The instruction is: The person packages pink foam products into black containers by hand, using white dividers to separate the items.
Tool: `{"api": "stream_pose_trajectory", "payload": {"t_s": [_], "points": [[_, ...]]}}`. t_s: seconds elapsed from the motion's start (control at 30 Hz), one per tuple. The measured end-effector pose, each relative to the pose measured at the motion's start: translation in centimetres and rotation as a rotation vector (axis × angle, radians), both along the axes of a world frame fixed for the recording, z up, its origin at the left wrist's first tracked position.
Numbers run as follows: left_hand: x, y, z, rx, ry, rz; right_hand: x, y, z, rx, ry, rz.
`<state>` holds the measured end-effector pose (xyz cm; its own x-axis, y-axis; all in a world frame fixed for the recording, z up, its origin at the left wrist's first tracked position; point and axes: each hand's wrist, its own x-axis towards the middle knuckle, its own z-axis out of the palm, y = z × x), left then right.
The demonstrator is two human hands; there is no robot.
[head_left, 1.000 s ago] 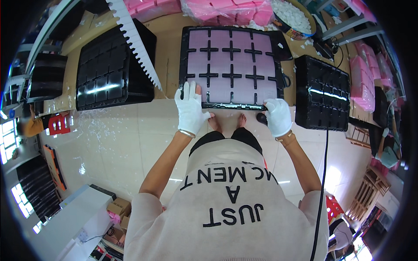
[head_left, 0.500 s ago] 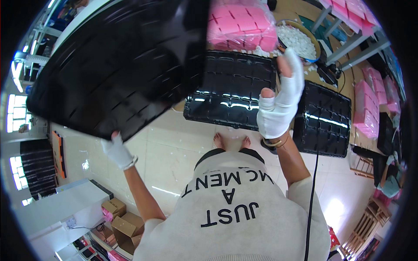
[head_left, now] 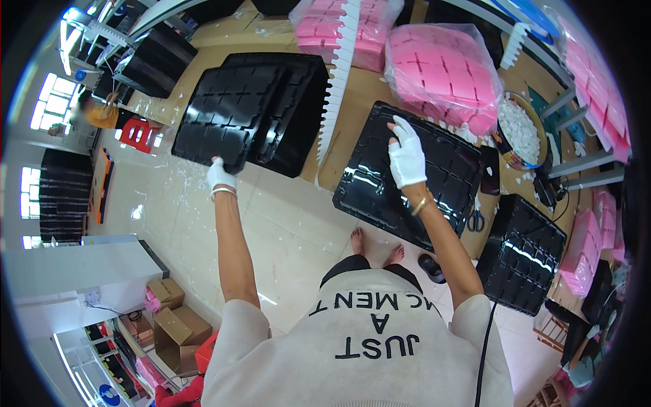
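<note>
Left hand [head_left: 220, 175]: white-gloved, closed on near edge of glossy black moulded tray [head_left: 227, 117], gridded with square pockets, atop a stack of the same at bench's left.
Right hand [head_left: 407, 154]: white-gloved, fingers spread flat, gripping nothing, pressed on second shiny black tray [head_left: 407, 176] overhanging bench edge.
Behind: bagged pink foam blocks [head_left: 444, 74], soft, cross-cut.
Between trays: white saw-toothed strip [head_left: 338, 74].

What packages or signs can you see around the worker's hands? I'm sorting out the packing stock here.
Clear bag of pink foam pads: bulging, on the table beyond the right hand.
Second clear bag of pink foam: top edge, partly behind a white toothed strip.
Brown cardboard boxes: open, on the floor at lower left.
Red stool-like thing: on the floor, left of the left hand.
No screen shows.
</note>
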<state>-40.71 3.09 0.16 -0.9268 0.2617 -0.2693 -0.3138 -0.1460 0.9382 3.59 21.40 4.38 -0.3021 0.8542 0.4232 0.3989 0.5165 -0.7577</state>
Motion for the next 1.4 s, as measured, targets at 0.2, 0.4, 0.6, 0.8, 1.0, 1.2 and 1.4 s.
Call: {"api": "stream_pose_trajectory", "payload": {"t_s": [0.2, 0.4, 0.6, 0.8, 1.0, 1.2, 1.4], "points": [[2.8, 5.5, 0.9, -0.712, 0.454, -0.036, -8.7, 5.6, -0.1, 0.163, -0.001, 0.112], [11.2, 6.0, 1.5, -0.652, 0.618, -0.095, -18.8, 7.3, -1.1, 0.177, -0.128, 0.357], [12.3, 5.5, -1.6, -0.723, 0.742, -0.057, -20.3, 10.0, -5.9, 0.297, -0.025, 0.407], [8.5, 5.0, -7.4, -0.955, 1.338, -0.023, -20.7, 8.5, -3.8, 0.355, -0.149, 0.217], [10.2, 4.1, -5.9, -0.8, 1.146, -0.213, -19.6, 8.1, -5.5, 0.345, -0.158, 0.199], [14.9, 0.3, 0.0, -0.296, 0.584, -0.146, -13.8, 5.3, -8.6, -0.378, -0.109, 0.352], [20.2, -2.8, 0.4, -0.422, 0.423, -0.638, -10.4, -5.4, -6.9, -0.699, 0.07, 0.505]]}}
